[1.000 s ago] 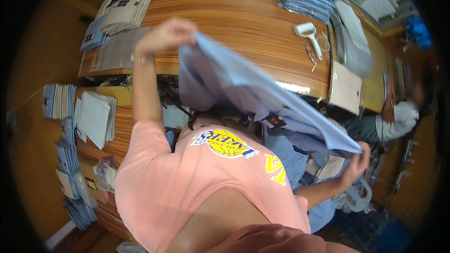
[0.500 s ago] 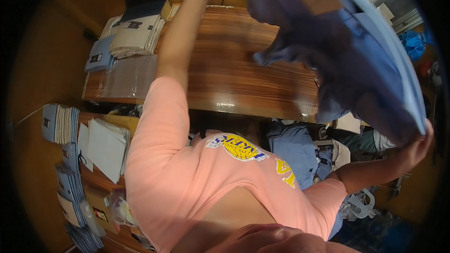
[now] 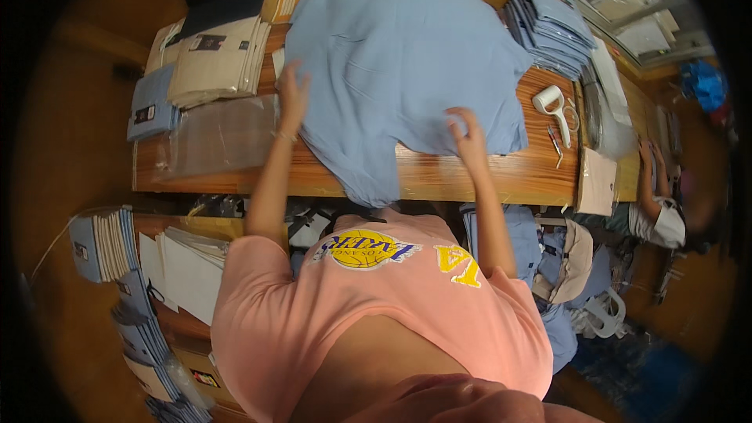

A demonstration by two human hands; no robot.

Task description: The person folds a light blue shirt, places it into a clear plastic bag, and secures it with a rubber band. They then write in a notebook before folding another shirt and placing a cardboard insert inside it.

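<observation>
A light blue garment (image 3: 407, 55), likely a shirt, lies spread over the wooden table (image 3: 446, 180) in front of me. One part of it hangs over the near edge close to my body. My left hand (image 3: 293, 98) is at the garment's left edge, slightly blurred, its fingers apart and holding nothing. Over the lower right part of the cloth is my right hand (image 3: 468, 137), also blurred, with spread fingers and nothing gripped. Whether either hand touches the cloth I cannot tell.
Left on the table are folded beige garments (image 3: 215, 63), a blue packed one (image 3: 151, 106) and clear plastic bags (image 3: 223, 137). Folded blue garments (image 3: 552, 19), a white handheld device (image 3: 556, 110) and small snips (image 3: 554, 145) lie right. Another person's hands (image 3: 652, 158) are far right.
The blue garment, held up in the air at the upper right before, now lies flat on the table. Both hands have let go of it and come down nearer to my body.
</observation>
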